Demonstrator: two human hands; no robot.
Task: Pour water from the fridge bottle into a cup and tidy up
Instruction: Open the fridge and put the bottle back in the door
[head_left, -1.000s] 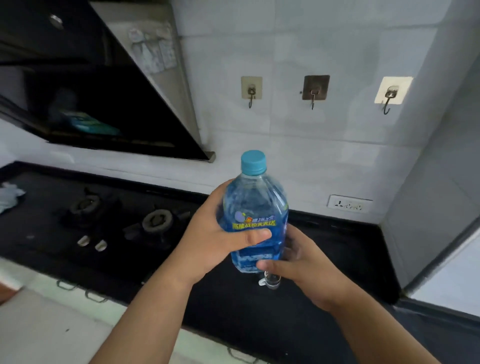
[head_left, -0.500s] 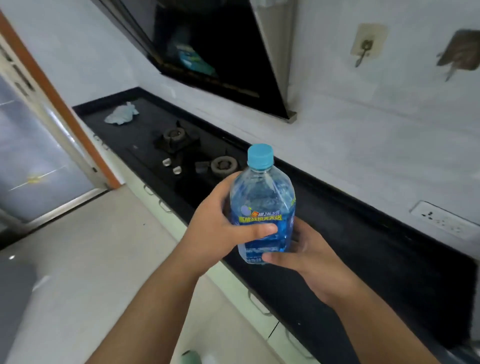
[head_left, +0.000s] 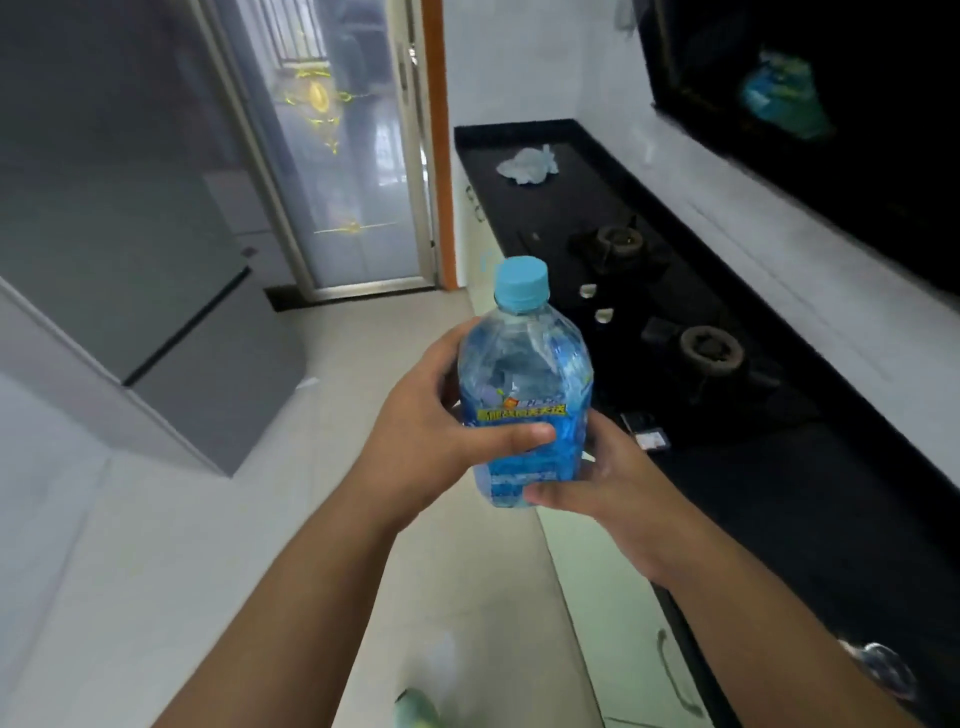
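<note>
I hold an upright clear water bottle (head_left: 524, 384) with a blue label and a light blue cap screwed on, in front of me over the floor beside the counter. My left hand (head_left: 431, 431) grips its left side, thumb across the label. My right hand (head_left: 602, 483) holds its lower right side and bottom. A clear glass cup (head_left: 883, 670) stands on the black counter at the lower right, partly hidden by my right forearm. The grey fridge (head_left: 130, 249) stands at the left with its doors closed.
The black counter (head_left: 779, 493) runs along the right with a gas hob (head_left: 675, 332) and a crumpled cloth (head_left: 527, 163) at its far end. A range hood (head_left: 805, 93) hangs above. A glass door (head_left: 343, 156) lies ahead, across the light tiled floor (head_left: 156, 571).
My view has swung left from the wall and counter toward the fridge and door. Both hands keep the same hold on the bottle, now off the counter and over the floor.
</note>
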